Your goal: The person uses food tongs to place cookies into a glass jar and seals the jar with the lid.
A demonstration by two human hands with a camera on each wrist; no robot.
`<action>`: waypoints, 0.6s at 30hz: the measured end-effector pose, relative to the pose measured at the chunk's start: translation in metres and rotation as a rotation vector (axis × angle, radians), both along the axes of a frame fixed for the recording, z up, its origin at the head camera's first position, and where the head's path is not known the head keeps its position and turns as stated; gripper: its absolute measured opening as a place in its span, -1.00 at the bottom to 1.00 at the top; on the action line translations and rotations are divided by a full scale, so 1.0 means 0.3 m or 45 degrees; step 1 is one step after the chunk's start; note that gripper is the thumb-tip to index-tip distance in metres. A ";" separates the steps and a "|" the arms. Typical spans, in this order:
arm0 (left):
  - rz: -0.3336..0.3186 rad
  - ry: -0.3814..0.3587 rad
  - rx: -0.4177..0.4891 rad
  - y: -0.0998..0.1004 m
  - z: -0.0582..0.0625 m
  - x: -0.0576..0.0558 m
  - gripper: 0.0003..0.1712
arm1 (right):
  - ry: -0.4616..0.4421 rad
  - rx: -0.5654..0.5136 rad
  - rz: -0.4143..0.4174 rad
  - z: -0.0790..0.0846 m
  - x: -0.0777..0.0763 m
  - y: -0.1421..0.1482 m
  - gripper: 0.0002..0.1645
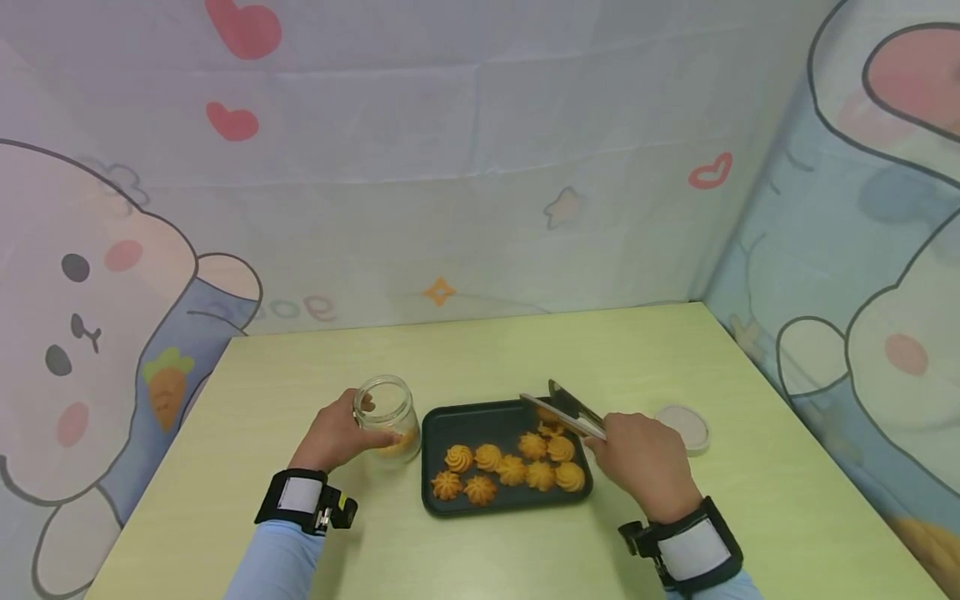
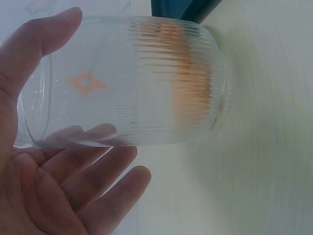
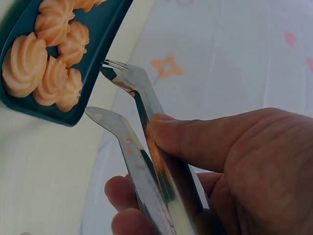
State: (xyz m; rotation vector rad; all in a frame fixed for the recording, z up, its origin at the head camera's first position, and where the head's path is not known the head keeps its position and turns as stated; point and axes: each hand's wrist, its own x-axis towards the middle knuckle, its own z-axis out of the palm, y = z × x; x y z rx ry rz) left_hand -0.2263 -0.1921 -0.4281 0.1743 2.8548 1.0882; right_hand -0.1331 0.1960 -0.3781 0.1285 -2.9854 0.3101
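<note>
A clear ribbed glass jar stands just left of the baking tray. My left hand grips it, the thumb on one side and the fingers on the other. Golden cookie pieces show through the glass at its bottom. In my right hand I hold metal tongs, pinched between thumb and fingers. Their tips are apart with nothing between them, over the tray's back right corner in the head view. Several swirled piped cookies lie on the dark green tray, mostly toward its front and right.
A round white lid lies on the pale wooden table, to the right behind my right hand. A printed cloth with hearts and cartoon animals hangs behind the table and along its right side.
</note>
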 end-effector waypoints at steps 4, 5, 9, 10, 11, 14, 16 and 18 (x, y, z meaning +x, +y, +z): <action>-0.001 -0.005 0.004 0.000 0.002 0.002 -0.04 | -0.005 0.008 0.002 -0.003 0.003 0.014 -0.55; -0.001 -0.007 0.005 0.000 0.003 0.003 -0.04 | -0.004 0.012 0.004 -0.005 0.002 0.016 -0.55; 0.001 -0.008 0.008 0.000 0.004 0.003 -0.04 | -0.005 0.036 0.001 -0.012 -0.001 0.021 -0.56; 0.001 -0.007 0.008 -0.001 0.004 0.003 -0.04 | -0.003 0.042 0.000 -0.014 -0.003 0.022 -0.57; 0.001 -0.006 0.008 -0.001 0.003 0.003 -0.04 | -0.003 0.047 -0.002 -0.017 -0.004 0.022 -0.57; -0.001 0.001 0.007 -0.001 0.003 0.003 -0.04 | -0.010 0.054 -0.009 -0.022 -0.009 0.023 -0.56; -0.005 0.005 0.005 -0.001 0.002 0.002 -0.04 | -0.022 0.052 -0.009 -0.026 -0.013 0.023 -0.56; -0.011 0.011 0.001 -0.001 0.001 0.002 -0.04 | -0.037 0.050 -0.009 -0.028 -0.016 0.023 -0.56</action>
